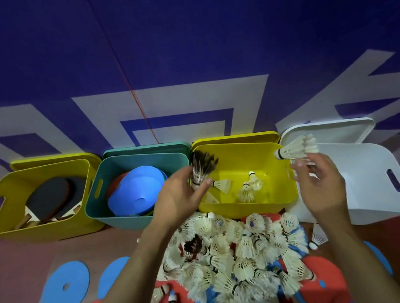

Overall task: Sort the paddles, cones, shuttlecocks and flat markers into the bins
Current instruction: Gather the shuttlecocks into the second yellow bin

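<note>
The left hand (182,195) is raised over the gap between the teal bin (96,206) and the middle yellow bin (244,207), its grip pinched around a dark-feathered shuttlecock (202,168) held feathers up. The right hand (321,185) hovers at that yellow bin's right edge, palm turned inward, fingers loosely spread and released; a white shuttlecock (297,150) sits just above its fingertips, and whether they touch it is hard to tell.

Four bins stand in a row on the floor against a blue banner. The left yellow bin (8,220) holds paddles (48,199) with dark faces. The teal bin holds stacked blue and red cones (136,190). The middle yellow bin holds a few white shuttlecocks (249,185) on its bottom. The white bin (370,182) is at the far right; its inside is mostly hidden.

Below the hands lies a heap of shuttlecocks (241,253) over red and blue flat markers (65,287), some spread at the left.
</note>
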